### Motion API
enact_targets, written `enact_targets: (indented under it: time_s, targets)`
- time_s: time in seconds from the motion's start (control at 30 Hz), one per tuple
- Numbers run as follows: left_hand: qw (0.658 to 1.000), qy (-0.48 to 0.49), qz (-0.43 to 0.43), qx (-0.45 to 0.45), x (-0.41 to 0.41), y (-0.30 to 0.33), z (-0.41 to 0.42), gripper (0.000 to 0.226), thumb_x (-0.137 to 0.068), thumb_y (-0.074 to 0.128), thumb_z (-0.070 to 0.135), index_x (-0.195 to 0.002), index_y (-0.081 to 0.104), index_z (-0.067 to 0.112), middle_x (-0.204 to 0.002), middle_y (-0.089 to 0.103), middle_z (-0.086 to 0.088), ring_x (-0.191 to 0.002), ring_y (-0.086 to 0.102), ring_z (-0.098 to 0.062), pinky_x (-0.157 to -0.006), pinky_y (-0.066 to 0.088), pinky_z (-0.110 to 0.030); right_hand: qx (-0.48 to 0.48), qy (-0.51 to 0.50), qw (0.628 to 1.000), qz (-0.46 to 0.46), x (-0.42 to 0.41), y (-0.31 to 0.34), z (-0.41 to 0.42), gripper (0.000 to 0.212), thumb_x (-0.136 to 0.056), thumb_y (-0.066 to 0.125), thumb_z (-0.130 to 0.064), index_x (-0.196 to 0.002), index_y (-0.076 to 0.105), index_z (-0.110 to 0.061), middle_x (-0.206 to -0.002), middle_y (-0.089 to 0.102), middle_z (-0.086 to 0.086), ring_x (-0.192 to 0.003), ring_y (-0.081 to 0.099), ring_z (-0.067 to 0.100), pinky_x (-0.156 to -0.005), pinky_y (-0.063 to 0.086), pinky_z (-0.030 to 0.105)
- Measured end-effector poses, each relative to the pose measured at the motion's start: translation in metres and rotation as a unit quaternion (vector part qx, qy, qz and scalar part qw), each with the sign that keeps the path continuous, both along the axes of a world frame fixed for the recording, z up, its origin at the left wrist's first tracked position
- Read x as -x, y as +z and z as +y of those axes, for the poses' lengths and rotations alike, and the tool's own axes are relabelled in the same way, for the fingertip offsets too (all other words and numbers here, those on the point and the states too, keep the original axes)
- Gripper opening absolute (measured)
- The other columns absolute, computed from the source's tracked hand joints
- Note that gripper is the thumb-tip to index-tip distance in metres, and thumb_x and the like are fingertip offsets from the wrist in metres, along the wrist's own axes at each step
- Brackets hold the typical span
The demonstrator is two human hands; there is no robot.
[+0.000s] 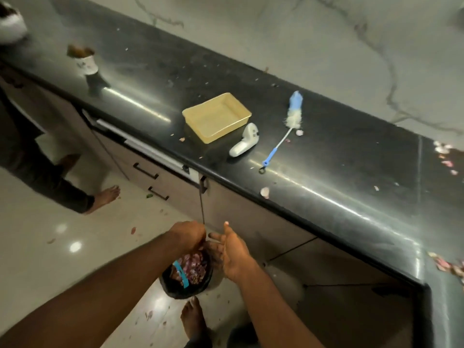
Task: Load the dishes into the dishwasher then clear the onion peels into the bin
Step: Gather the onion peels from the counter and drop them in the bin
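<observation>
Both hands hang over the small round bin lined with a black bag [187, 275], which sits on the pale floor below the counter edge and already holds purple onion peels [192, 266]. The left hand [188, 236] is curled, fingers bunched downward; whether it pinches any peel I cannot tell. The right hand [232, 252] is flat, fingers straight and slightly apart, palm facing the left. I judge this the peel-dumping step, hands rubbing scraps off. Farther out, the black polished stone counter [326, 156] bears a shallow yellow plastic tray [217, 116], and loose pink peels [444, 156] lie at its right end. Next, those need gathering.
</observation>
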State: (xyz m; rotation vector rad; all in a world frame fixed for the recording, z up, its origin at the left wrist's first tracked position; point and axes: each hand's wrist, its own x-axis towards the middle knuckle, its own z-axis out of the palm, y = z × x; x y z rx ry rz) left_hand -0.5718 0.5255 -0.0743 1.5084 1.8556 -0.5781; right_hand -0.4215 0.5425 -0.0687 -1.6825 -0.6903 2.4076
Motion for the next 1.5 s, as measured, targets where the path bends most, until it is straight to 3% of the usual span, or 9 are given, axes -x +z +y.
enact_targets:
  time_s: [0.17, 0.27, 0.4, 0.73, 0.87, 0.97, 1.2, 1.33, 1.5]
  targets:
    - [0.984, -0.121, 0.086, 0.096, -0.039, 0.023, 0.030, 0.045, -0.096, 0.072, 0.033, -0.134, 0.063, 0.010, -0.139, 0.061, -0.011, -0.129, 0.060, -0.030, -0.103, 0.049, -0.039, -0.055, 0.003, 0.998, -0.017, -0.045, 0.025, 0.037, 0.063, -0.102, 0.040, -0.068, -0.117, 0.074, -0.018, -0.121, 0.073, 0.001, -0.116, 0.058, 0.021, -0.108, 0.042, 0.042]
    - [0.979, -0.158, 0.082, 0.104, -0.079, 0.040, 0.064, 0.035, -0.095, 0.071, 0.047, -0.093, 0.073, 0.012, -0.108, 0.067, -0.008, -0.111, 0.067, -0.028, -0.099, 0.054, -0.037, -0.090, -0.034, 0.995, -0.019, -0.081, 0.041, 0.069, 0.059, -0.100, 0.045, -0.069, -0.111, 0.077, -0.022, -0.121, 0.075, -0.001, -0.122, 0.058, 0.023, -0.109, 0.042, 0.045]
    - [0.982, -0.180, -0.008, 0.061, -0.137, 0.057, 0.111, 0.039, -0.096, 0.071, 0.040, -0.118, 0.073, 0.008, -0.118, 0.072, -0.012, -0.106, 0.067, -0.028, -0.099, 0.052, -0.035, -0.129, -0.095, 0.987, 0.008, -0.131, 0.061, 0.102, 0.054, -0.101, 0.047, -0.065, -0.115, 0.076, -0.022, -0.115, 0.078, -0.002, -0.119, 0.064, 0.018, -0.102, 0.046, 0.039]
    - [0.956, -0.174, -0.234, 0.031, -0.304, 0.099, 0.201, 0.019, -0.100, 0.067, 0.028, -0.093, 0.074, 0.011, -0.089, 0.078, -0.012, -0.078, 0.077, -0.028, -0.074, 0.065, -0.038, -0.329, -0.290, 0.898, -0.045, -0.289, 0.082, 0.131, 0.033, -0.110, 0.050, -0.034, -0.112, 0.078, -0.017, -0.108, 0.080, -0.001, -0.111, 0.073, 0.014, -0.103, 0.055, 0.035]
    - [0.934, -0.278, -0.205, -0.091, -0.361, 0.095, 0.229, 0.019, -0.102, 0.056, 0.028, -0.095, 0.072, 0.023, -0.096, 0.077, 0.001, -0.092, 0.075, -0.020, -0.083, 0.058, -0.031, -0.518, -0.172, 0.803, -0.239, -0.350, 0.059, 0.112, 0.028, -0.109, 0.048, -0.036, -0.114, 0.076, -0.032, -0.113, 0.076, -0.013, -0.109, 0.067, 0.001, -0.100, 0.053, 0.031]
    - [0.902, -0.316, -0.151, -0.252, -0.400, 0.077, 0.252, 0.026, -0.100, 0.052, 0.027, -0.123, 0.064, 0.026, -0.129, 0.066, -0.004, -0.122, 0.060, -0.027, -0.100, 0.050, -0.040, -0.585, 0.020, 0.717, -0.379, -0.383, 0.031, 0.099, 0.047, -0.108, 0.040, -0.040, -0.147, 0.058, -0.025, -0.156, 0.053, 0.000, -0.147, 0.043, 0.014, -0.125, 0.030, 0.034]
    - [0.870, -0.424, -0.105, -0.231, -0.481, 0.060, 0.295, 0.070, -0.108, 0.029, 0.054, -0.167, 0.003, 0.025, -0.174, -0.008, -0.008, -0.161, -0.006, -0.027, -0.129, 0.004, -0.048, -0.533, 0.121, 0.691, -0.473, -0.444, 0.022, 0.106, 0.059, -0.110, 0.022, -0.050, -0.166, 0.014, -0.034, -0.173, -0.002, -0.012, -0.159, -0.011, 0.008, -0.130, -0.005, 0.034]
    - [0.862, -0.456, -0.091, -0.202, -0.505, 0.041, 0.309, 0.091, -0.082, -0.008, 0.072, -0.163, -0.018, 0.031, -0.169, -0.029, -0.004, -0.157, -0.026, -0.028, -0.125, -0.012, -0.050, -0.559, 0.005, 0.674, -0.483, -0.481, 0.027, 0.132, 0.048, -0.108, 0.039, -0.044, -0.153, 0.051, -0.030, -0.163, 0.041, -0.008, -0.159, 0.018, 0.014, -0.129, 0.007, 0.031]
    - [0.860, -0.476, -0.087, -0.161, -0.514, 0.037, 0.325, 0.076, -0.106, 0.018, 0.061, -0.159, -0.028, 0.033, -0.162, -0.042, -0.002, -0.150, -0.038, -0.027, -0.123, -0.018, -0.051, -0.578, -0.258, 0.656, -0.411, -0.533, 0.043, 0.166, 0.018, -0.101, 0.066, -0.023, -0.113, 0.076, -0.031, -0.118, 0.071, -0.021, -0.118, 0.064, 0.002, -0.100, 0.055, 0.035]
